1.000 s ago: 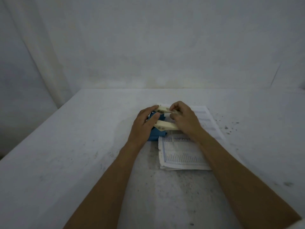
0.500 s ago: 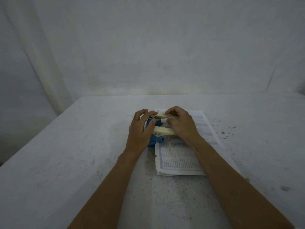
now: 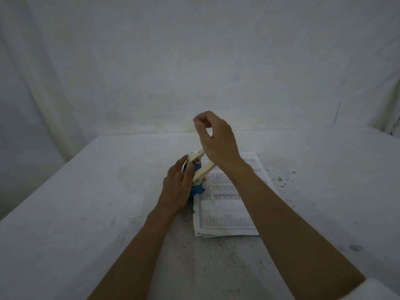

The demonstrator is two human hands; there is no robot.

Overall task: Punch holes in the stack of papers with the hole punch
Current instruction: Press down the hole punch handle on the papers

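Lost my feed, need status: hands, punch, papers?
Left hand steadies blue hole punch. Right hand raised, empty. Handle up over papers. Nothing blocking.

Looks to us like a makeshift recording setup; white cloth backdrop (image 3: 194, 61) behind a cloth-draped, speckled table (image 3: 86, 213).

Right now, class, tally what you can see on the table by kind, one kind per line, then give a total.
Hands: 2, the left hand resting against the punch and the right hand raised above it
Hole punch, blue with cream levers: 1
Stack of papers: 1
Total: 4
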